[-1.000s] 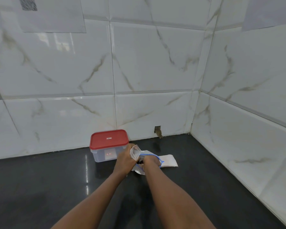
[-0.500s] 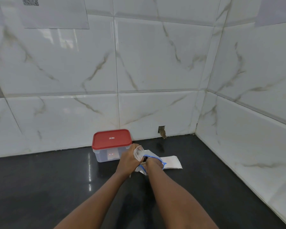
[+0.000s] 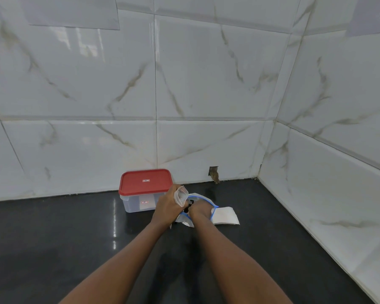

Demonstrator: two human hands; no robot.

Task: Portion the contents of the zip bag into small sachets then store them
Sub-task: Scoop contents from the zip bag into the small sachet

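1. Hardly anything has shifted since the earlier frames: both hands stay at the zip bag (image 3: 186, 222), and the left hand (image 3: 168, 206) with its sachet (image 3: 181, 195) sits a touch higher against the box.
2. Just left of the left fingers (image 3: 173, 195), and behind them, stands a clear box (image 3: 136, 202) with a red lid (image 3: 145, 182) pressed on. The back of the hand overlaps the box's right corner, so that corner is hidden.
3. Just right of the right fingers (image 3: 194, 208), a flat white sheet (image 3: 225, 216) lies on the black table (image 3: 53, 242), its near end tucked under the bag's blue rim.
4. Beyond both hands rises the marble-tiled wall (image 3: 206, 84). A small ragged hole (image 3: 214, 173) sits low in it, well behind the right fingers.
5. Nothing lies on the table between the person and the hands; the two forearms cover the near part of it.
6. Left fingers: curled narrow round the small clear sachet, holding it upright with its open mouth above the knuckles, tipped toward the right hand.
7. Right hand (image 3: 201, 212): knuckles up, fingers bent down inside the blue-edged mouth of the zip bag. Whether they pinch any contents I cannot tell, since the hand itself hides the tips.
8. Zip bag: on the table directly beneath and around the right fingers, touching the left hand's sachet side. Its contents are not clear from here.
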